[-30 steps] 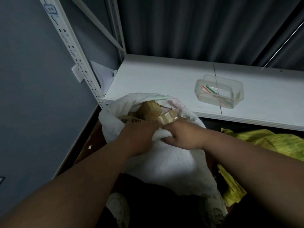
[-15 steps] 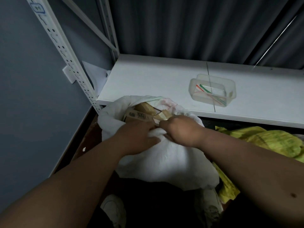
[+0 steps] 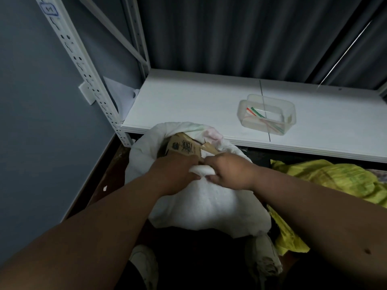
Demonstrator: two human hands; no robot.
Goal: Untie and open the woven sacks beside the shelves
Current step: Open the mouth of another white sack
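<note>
A white woven sack [image 3: 209, 204] stands on the floor in front of the low shelf, its mouth open at the top. Brown cardboard boxes [image 3: 182, 146] with black print show inside the mouth. My left hand [image 3: 171, 174] and my right hand [image 3: 228, 172] meet at the near rim of the mouth, and both grip a bunched fold of the white fabric between them. A yellow-green woven sack [image 3: 339, 185] lies to the right, partly under the shelf and behind my right forearm.
A white shelf board [image 3: 188, 105] runs behind the sacks, with a clear plastic tub [image 3: 267, 117] holding coloured ties on it. A perforated white upright [image 3: 83, 65] stands at the left against a grey wall. My shoes [image 3: 263, 260] show below.
The sack mouth has widened and a printed box face has come into sight. Both hands stay together on the near rim. The camera has shifted slightly.
</note>
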